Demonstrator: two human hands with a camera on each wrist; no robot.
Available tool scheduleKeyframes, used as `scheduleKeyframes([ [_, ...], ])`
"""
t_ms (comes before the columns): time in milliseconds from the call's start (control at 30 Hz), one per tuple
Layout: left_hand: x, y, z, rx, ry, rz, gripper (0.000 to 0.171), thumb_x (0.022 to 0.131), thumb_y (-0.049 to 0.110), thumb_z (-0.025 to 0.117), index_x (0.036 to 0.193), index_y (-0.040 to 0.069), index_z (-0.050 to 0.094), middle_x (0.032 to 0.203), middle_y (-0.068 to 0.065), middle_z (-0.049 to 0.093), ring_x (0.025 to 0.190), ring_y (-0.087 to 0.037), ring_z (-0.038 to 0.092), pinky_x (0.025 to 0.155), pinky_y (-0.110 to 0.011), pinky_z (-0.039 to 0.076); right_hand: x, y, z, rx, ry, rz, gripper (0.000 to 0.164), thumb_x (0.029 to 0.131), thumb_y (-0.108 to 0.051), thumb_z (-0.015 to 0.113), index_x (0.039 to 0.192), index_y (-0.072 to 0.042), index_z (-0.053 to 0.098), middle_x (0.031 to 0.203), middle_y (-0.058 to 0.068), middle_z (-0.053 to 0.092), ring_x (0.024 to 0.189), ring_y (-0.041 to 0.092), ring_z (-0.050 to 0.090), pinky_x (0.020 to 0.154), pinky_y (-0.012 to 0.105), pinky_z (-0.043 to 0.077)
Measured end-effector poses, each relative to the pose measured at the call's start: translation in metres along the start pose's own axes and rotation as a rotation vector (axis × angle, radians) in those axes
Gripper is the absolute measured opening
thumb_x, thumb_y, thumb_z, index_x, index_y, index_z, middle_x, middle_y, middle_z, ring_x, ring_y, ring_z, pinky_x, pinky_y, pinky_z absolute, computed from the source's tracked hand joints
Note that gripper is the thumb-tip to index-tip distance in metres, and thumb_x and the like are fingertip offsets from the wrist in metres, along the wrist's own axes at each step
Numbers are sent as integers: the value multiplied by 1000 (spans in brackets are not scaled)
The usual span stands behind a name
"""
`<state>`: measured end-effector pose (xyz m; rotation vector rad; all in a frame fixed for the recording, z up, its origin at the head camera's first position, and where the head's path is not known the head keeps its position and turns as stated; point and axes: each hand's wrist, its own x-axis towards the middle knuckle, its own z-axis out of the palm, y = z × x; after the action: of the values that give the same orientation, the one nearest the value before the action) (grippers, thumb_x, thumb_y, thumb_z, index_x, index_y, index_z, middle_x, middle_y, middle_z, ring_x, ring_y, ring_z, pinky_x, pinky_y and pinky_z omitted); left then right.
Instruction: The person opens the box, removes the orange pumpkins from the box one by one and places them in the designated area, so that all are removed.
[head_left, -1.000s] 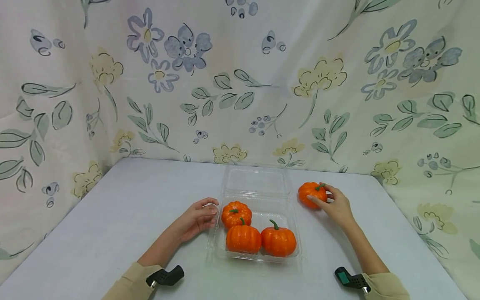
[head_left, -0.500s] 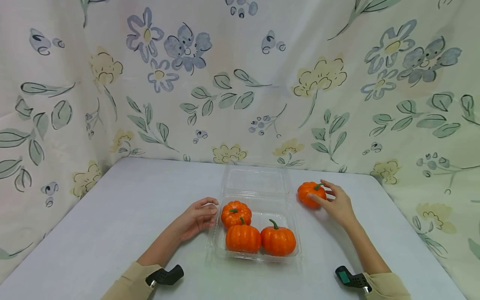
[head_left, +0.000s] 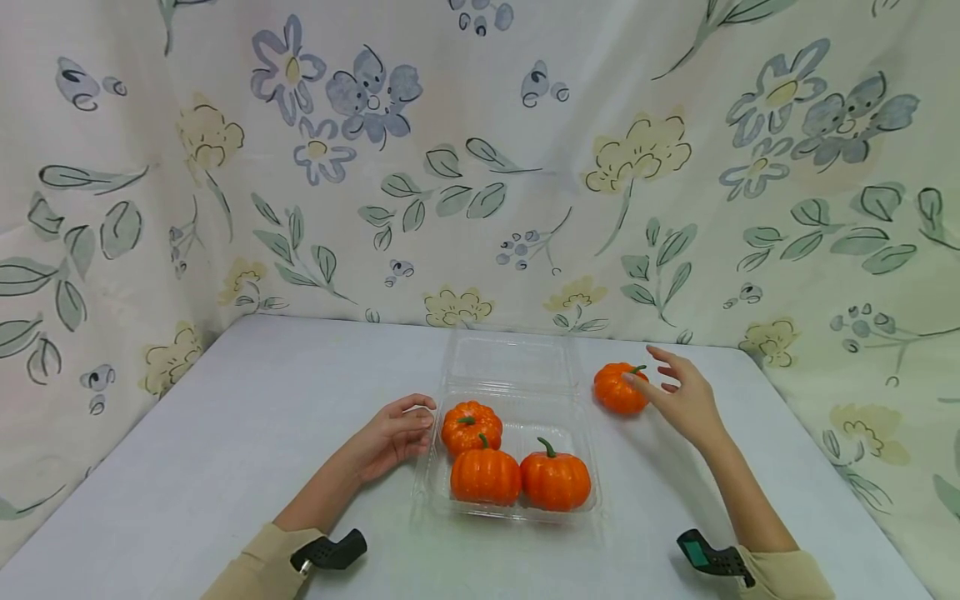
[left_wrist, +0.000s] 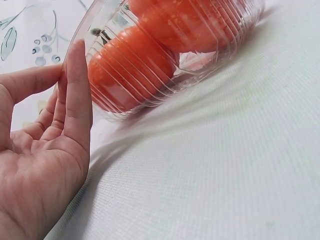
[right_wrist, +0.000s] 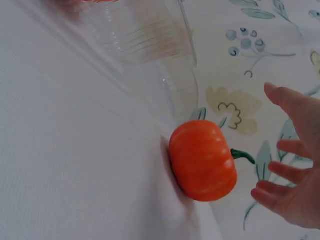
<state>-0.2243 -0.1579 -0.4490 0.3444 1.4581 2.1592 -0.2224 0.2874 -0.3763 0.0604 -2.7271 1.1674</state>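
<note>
Three small orange toy pumpkins sit in a clear plastic clamshell box (head_left: 551, 402), one at its left back (head_left: 471, 425) and two along the front (head_left: 486, 479). My left hand (head_left: 396, 440) is at the box's left rim, its fairly straight fingers against the edge in the left wrist view. A fourth toy pumpkin (right_wrist: 202, 161) with a green stem lies on the table, right of the raised lid. Beside it hovers my right hand (head_left: 686, 404), fingers spread and holding nothing. The right wrist view shows a gap between that hand and the pumpkin.
The box's transparent lid (head_left: 512, 360) is folded back toward the rear of the white table (head_left: 300, 375). A floral curtain (head_left: 480, 167) hangs behind the table and along both sides. Each wrist carries a black strapped device (head_left: 330, 552).
My right hand has loosened from the loose pumpkin, its fingers spreading and the hand drawing back to the right. That pumpkin stays on the table. The left hand has not visibly moved.
</note>
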Motion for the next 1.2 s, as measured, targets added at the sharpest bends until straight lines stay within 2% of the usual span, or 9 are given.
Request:
scheduleKeyframes([
  [233,0,0,0,1,0,7,17,107,0,49,118,12,54,93,3,60,75,-7,68,74,-20,61,-5,-14,-6,7,3,-38,73,102,-31,72,158,3,39,159,33,39,140,52,45,113,65,43],
  [433,0,0,0,4,-5,8,17,107,0,49,118,12,53,93,3,59,75,-7,67,74,-19,61,-11,-28,-8,20,-30,-85,69,102,-26,72,157,3,42,156,30,45,137,50,50,111,62,46],
  [700,-1,0,1,3,-3,7,17,107,0,49,118,12,53,93,3,59,74,-7,67,73,-19,61,-21,-45,-6,24,-139,-141,62,102,-21,72,155,-1,47,150,28,53,130,47,58,106,57,52],
  [967,-1,0,1,-6,-10,14,17,107,-1,49,118,12,53,93,3,59,74,-7,67,73,-19,61,-29,-50,-1,93,-269,-214,60,100,-20,74,152,-2,51,140,24,62,126,45,64,94,39,62],
  [1200,-1,1,2,-3,-6,18,17,107,-1,49,118,12,53,93,3,60,74,-7,67,73,-19,61,-33,-53,6,144,-366,-256,54,99,-22,76,145,-1,58,145,20,60,126,45,63,100,42,59],
])
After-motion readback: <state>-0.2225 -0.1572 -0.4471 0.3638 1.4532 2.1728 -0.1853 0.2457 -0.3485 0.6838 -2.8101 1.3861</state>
